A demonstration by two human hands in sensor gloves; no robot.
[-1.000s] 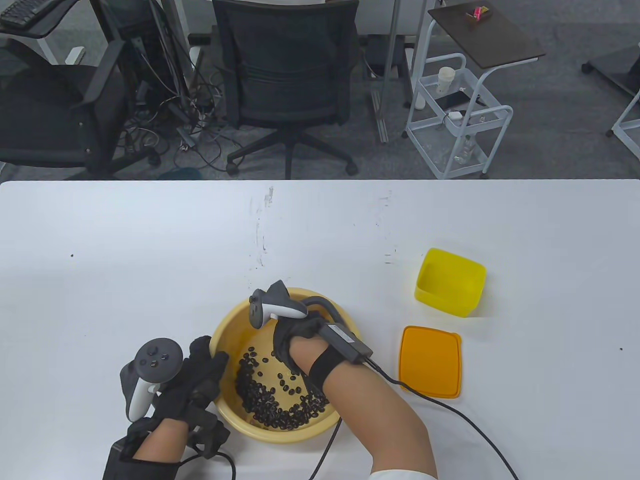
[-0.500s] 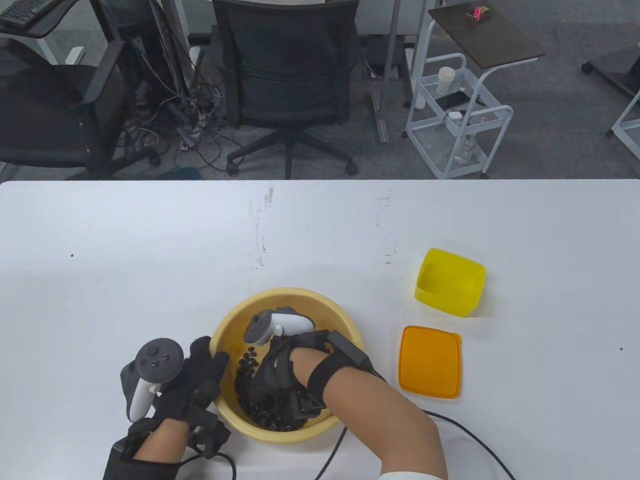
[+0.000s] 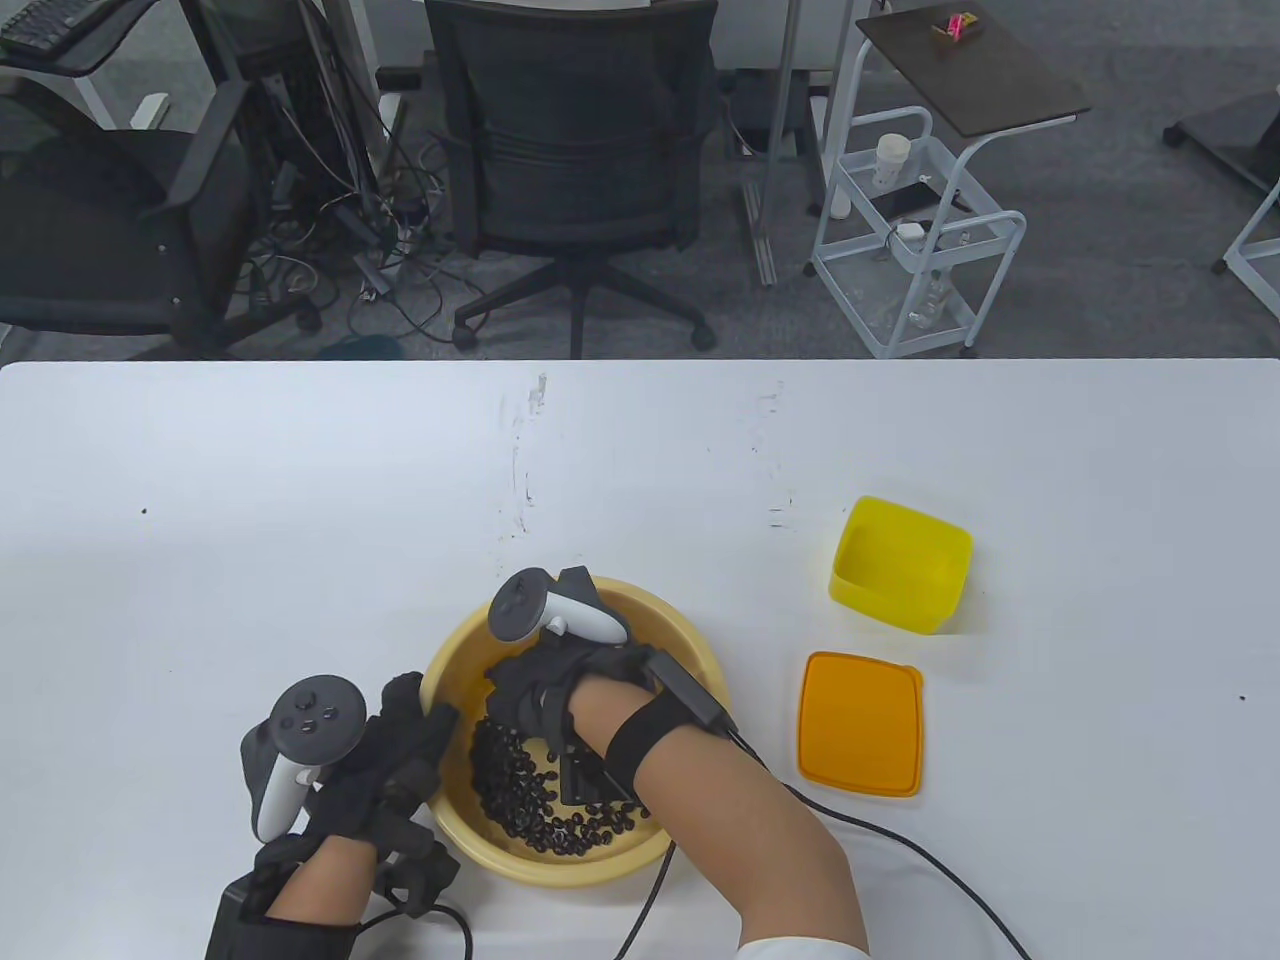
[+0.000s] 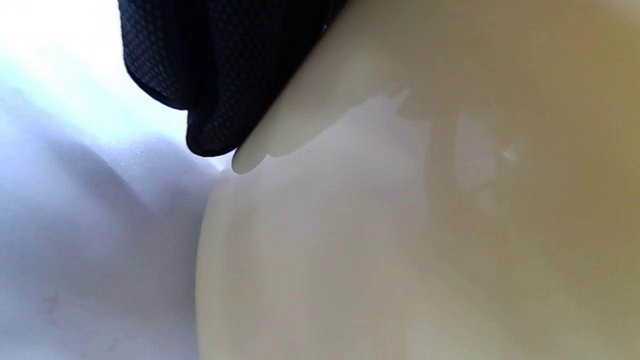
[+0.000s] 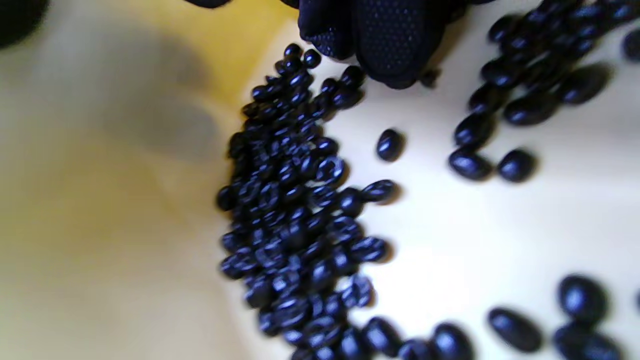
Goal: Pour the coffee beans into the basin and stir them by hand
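Observation:
A cream-yellow basin [image 3: 650, 606] sits near the table's front edge, with dark coffee beans [image 3: 520, 792] heaped along its near-left wall. My right hand [image 3: 512, 692] is down inside it, fingers spread over the beans. In the right wrist view its fingertips [image 5: 390, 45] touch the top of the bean heap [image 5: 300, 215] on the pale basin floor [image 5: 475, 225]. My left hand [image 3: 420, 716] holds the basin's left rim, thumb over the edge. The left wrist view shows its gloved fingers [image 4: 210, 75] against the basin's outer wall [image 4: 400, 225].
An empty yellow box [image 3: 900, 565] stands to the right of the basin, and its orange lid [image 3: 860, 722] lies flat in front of it. A black cable [image 3: 900, 850] trails from my right wrist across the table. Chairs and a white cart stand beyond the far edge.
My right hand swept from the basin's far side down into the beans at the near wall, then back up to the left middle. The beans shifted. The left hand stayed put.

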